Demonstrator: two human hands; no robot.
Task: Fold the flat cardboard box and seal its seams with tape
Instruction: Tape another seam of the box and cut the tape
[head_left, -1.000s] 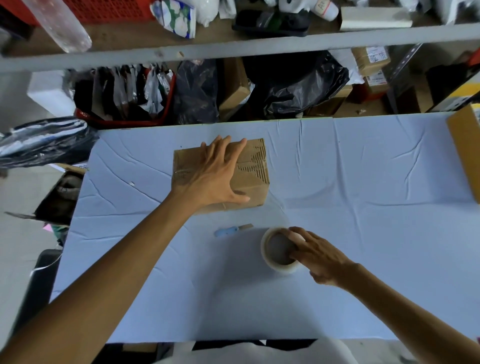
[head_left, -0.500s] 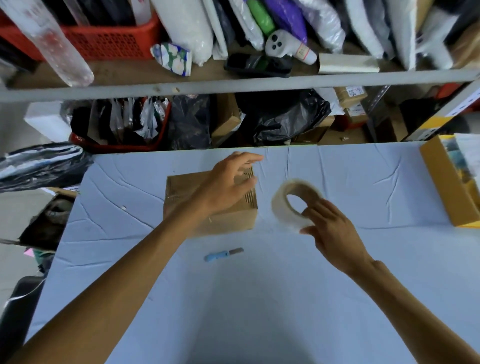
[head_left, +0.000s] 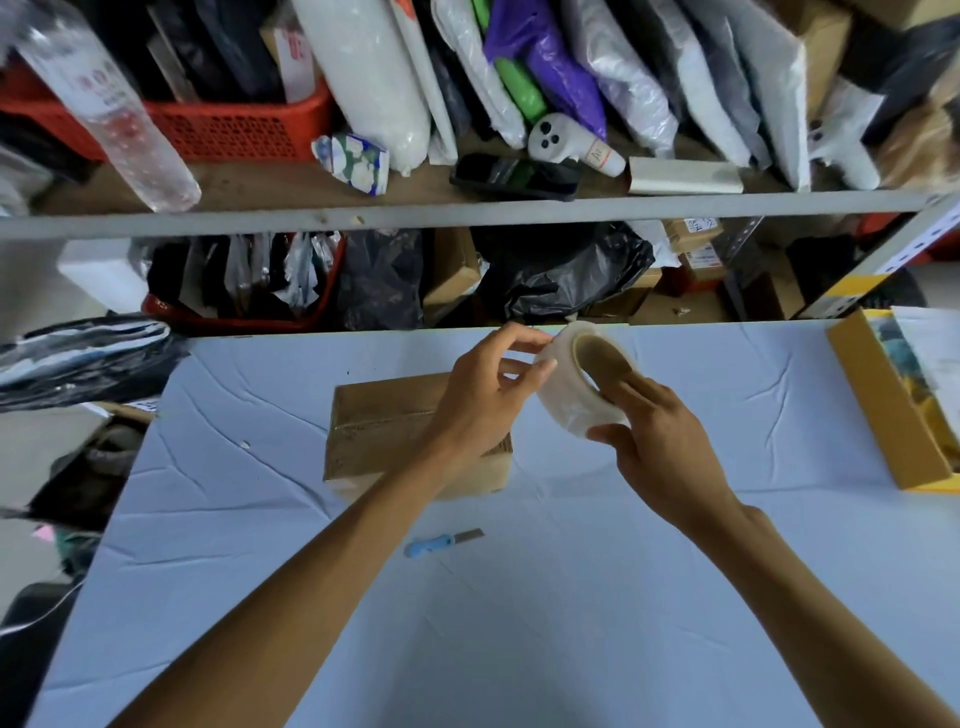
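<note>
R hand (head_left: 660, 447) grips the tape roll (head_left: 563, 402): two fingers (head_left: 631, 387) go thru the brown core and the thumb presses the outer band from below. The roll is held up on edge w/ its opening toward the camera. L hand (head_left: 483, 395) is at the roll's left side, fingers curled, forefinger tip and thumb tip pinching at the outer layer of tape. Whether a loose end is lifted can't be told.

Both hands are raised over the surface (head_left: 571, 623). The L wrist crosses in front of the cardboard box (head_left: 384, 426); can't tell if it touches.

The box is folded into shape and sits flat on the surface, left of centre, toward the far edge, just under the L hand. A small blue-handled cutter (head_left: 441, 543) lies on the near side of the box, btwn the two forearms, blade pointing right.

The surface is covered w/ a pale blue creased cloth. At its right edge stands an open yellow-brown carton (head_left: 878, 415) w/ printed sheets inside.

Past the far edge is a shelf (head_left: 467, 214) w/ a red basket (head_left: 234, 130), a clear plastic bottle (head_left: 119, 114) and bagged goods. Black bags (head_left: 561, 270) are below it.
</note>
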